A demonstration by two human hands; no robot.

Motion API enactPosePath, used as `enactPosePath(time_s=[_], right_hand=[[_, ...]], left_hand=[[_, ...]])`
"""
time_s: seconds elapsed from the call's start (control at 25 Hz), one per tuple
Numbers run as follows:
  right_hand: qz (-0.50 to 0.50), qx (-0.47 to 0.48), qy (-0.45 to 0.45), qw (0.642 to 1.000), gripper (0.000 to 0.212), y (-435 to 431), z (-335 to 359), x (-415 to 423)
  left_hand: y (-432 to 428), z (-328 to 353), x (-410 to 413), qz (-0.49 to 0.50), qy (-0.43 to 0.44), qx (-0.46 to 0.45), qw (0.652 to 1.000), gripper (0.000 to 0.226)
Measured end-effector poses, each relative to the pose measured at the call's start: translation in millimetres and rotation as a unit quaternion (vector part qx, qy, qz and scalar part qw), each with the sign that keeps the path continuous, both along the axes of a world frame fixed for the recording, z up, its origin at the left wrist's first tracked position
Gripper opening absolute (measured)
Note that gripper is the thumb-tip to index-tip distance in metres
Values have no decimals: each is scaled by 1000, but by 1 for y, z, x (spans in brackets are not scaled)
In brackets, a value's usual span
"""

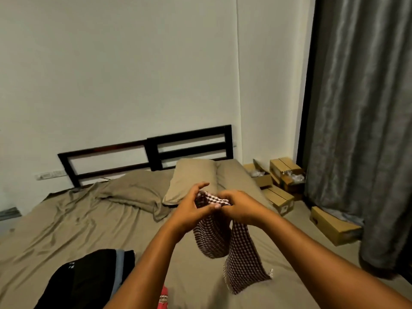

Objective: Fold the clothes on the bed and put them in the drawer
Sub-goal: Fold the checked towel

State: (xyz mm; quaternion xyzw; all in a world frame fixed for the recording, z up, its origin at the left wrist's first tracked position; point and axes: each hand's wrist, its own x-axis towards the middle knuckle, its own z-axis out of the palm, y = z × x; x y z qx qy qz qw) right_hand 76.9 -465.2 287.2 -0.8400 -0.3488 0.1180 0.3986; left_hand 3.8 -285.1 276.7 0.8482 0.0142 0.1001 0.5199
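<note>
**Both hands hold one checked cloth above the bed**

One checked cloth (211,239), dark red and white, hangs in the air over the middle of the bed (66,230). It drops in two lengths: a shorter one on the left and a longer one on the right that ends in a pale fringe near the sheet.

Two hands meet at its top edge, close together and nearly touching. The left hand (194,208) has its fingers curled round the upper fold, with the thumb pressed on the near side. The right hand (239,208) is clenched on the same edge just beside it, knuckles up. Both forearms reach in from the near edge.

On the near left of the bed lies one pile of dark clothes (89,279), black with a blue-grey layer showing at its side. One red garment (163,302) peeks in at the near edge, partly hidden by the left forearm.

Two pillows lie at the far end: a flat one (133,192) on the left and a plumper one (191,179) on the right. Behind them a dark headboard (191,143) in two panels stands against the wall.

On the floor to the right, five cardboard boxes (334,226) can be made out, two of them open. One grey curtain (361,130) hangs at the far right.
</note>
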Motion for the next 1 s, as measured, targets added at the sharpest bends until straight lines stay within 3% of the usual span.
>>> enactPosePath(time_s=[0.08, 0.24, 0.32, 0.44, 0.68, 1.0], right_hand=[[6, -16, -1, 1000, 24, 6, 9, -3], [-20, -54, -59, 997, 19, 2, 8, 1], [-45, -103, -78, 991, 18, -4, -3, 7], [-60, -192, -81, 976, 14, -21, -31, 16], [-158, -262, -87, 948, 22, -56, -79, 39], [-168, -376, -142, 900, 23, -95, -110, 56]], left_hand=[[-2, 5, -1, -30, 16, 5, 999, 62], [14, 8, 3, -27, 0, 78, 997, 23], [29, 9, 8, -6, -12, 82, 997, 16], [50, 8, 11, 1, -9, 83, 997, 15], [96, -18, 14, 17, 14, 56, 998, 17], [134, -68, 11, 91, 101, 41, 990, 17]])
